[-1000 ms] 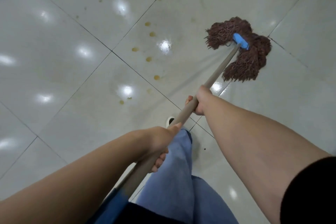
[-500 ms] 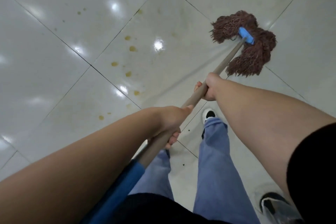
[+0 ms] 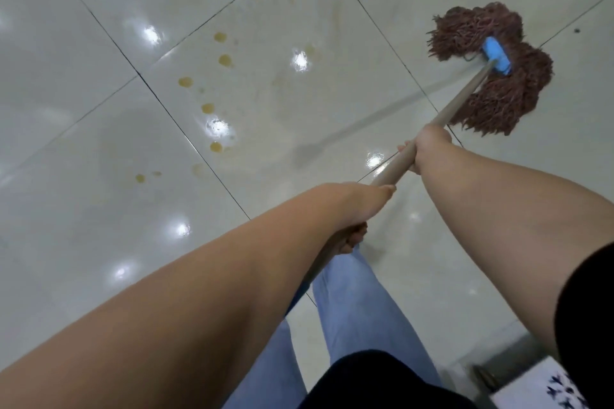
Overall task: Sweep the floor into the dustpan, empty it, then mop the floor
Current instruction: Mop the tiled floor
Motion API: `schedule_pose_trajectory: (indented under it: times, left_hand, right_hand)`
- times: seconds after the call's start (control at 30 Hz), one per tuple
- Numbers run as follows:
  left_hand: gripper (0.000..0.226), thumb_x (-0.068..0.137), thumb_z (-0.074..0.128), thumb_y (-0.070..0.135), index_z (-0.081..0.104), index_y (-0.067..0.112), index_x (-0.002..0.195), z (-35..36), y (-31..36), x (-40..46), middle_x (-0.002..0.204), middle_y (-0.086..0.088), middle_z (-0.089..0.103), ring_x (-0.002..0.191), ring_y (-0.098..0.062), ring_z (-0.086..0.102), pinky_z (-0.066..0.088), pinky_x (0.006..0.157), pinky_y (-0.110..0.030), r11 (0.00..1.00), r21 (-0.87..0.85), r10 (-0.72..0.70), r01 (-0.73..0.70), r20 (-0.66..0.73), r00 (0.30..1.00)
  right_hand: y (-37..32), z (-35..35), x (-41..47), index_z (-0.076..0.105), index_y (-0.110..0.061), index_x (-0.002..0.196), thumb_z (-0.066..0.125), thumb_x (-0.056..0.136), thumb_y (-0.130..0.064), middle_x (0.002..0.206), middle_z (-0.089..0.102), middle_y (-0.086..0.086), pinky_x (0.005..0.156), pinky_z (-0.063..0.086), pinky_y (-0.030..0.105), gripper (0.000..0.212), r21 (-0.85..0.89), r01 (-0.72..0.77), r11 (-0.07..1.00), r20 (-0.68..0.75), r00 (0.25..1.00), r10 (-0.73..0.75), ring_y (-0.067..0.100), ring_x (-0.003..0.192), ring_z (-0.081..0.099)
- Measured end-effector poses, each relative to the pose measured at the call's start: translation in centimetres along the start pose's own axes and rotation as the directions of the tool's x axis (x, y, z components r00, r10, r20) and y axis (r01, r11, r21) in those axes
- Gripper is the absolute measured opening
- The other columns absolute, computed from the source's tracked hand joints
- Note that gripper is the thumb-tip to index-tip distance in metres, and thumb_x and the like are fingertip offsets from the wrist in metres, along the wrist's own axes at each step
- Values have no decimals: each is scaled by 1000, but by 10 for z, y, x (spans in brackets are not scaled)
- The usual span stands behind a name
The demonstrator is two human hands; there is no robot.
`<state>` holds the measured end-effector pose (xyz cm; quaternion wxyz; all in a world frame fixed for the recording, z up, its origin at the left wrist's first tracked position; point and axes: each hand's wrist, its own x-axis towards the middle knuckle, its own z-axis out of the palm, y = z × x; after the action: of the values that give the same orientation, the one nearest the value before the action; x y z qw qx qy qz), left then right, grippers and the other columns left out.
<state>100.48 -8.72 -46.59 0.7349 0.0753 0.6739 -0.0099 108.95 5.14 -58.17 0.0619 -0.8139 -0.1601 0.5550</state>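
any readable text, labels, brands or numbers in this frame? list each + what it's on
None readable.
Blue mop clamp: plain, no mark visible.
Mop handle: bare, no print.
White item with a dark blue pattern at the bottom right corner: marks look like a decorative motif, too blurred to tell if any are letters.

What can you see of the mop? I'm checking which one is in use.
The mop has a head of reddish-brown yarn strands spread flat on the pale tiled floor, parted in two lobes by a blue plastic clamp. A light wooden-looking handle slants back from the clamp. The right hand grips it nearer the head, the left hand lower down.
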Motion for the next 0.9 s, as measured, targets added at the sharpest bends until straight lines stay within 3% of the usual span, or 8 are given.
schedule_pose_trajectory:
  times: [0.07,0.2,0.3,0.4,0.5,0.63,0.77,0.9]
  left_hand:
    - [54,83,43,66,41,13,71,-13,-17,-1,36,3,33,23,-10,28,30,37,-9,1000,11,-2,2,-12,1000]
    - [56,83,42,69,39,14,68,-56,-90,-14,26,6,32,20,-9,27,28,35,-6,999,29,-22,24,-69,997]
    - [58,79,45,71,41,14,68,-88,-176,-29,25,8,33,20,-8,27,30,34,-7,997,46,-52,57,-115,992]
    - [63,72,49,76,43,13,64,-114,-277,-53,30,6,36,24,-12,31,30,35,-9,990,54,-120,129,-145,982]
    - [68,66,49,80,43,13,63,-135,-373,-82,34,3,39,28,-15,36,34,39,-13,965,85,-239,248,-101,966]
    - [67,66,49,80,40,14,66,-158,-469,-122,38,1,37,32,-16,35,30,41,-15,912,6,-411,411,-10,912]
    - [65,70,48,78,38,14,65,-166,-502,-132,38,2,36,31,-15,31,27,40,-13,901,-29,-434,434,-4,901]
    - [66,70,48,78,39,13,67,-169,-470,-122,37,2,35,29,-15,31,27,39,-12,915,-22,-404,404,-26,914]
  right_hand:
    - [11,15,-7,47,-8,130,33,98,-19,106,61,9,73,55,38,37,-6,-2,1000,-11,1000,2,25,70,61]
    - [70,58,-47,44,0,105,33,100,-26,84,55,12,42,54,26,29,160,-82,984,154,986,57,23,54,56]
    - [141,99,-95,36,-12,108,35,99,-29,61,48,8,37,41,14,20,257,-103,961,229,973,44,16,44,44]
    - [221,136,-152,42,-13,89,42,95,-45,57,45,3,36,37,9,33,303,-234,924,248,955,160,13,36,41]
    - [300,169,-208,40,-12,67,43,91,-55,50,42,-1,38,37,10,49,246,-343,907,285,920,270,13,35,38]
    - [386,206,-267,37,-13,65,41,90,-58,44,39,-2,42,37,17,52,149,-426,892,324,874,364,16,39,35]
    - [410,225,-286,38,-13,73,37,91,-54,50,40,-1,37,35,11,45,64,-436,898,270,874,405,15,32,34]
    - [383,228,-272,42,-13,70,34,92,-50,49,44,-1,35,38,11,43,60,-380,923,188,913,363,15,23,35]
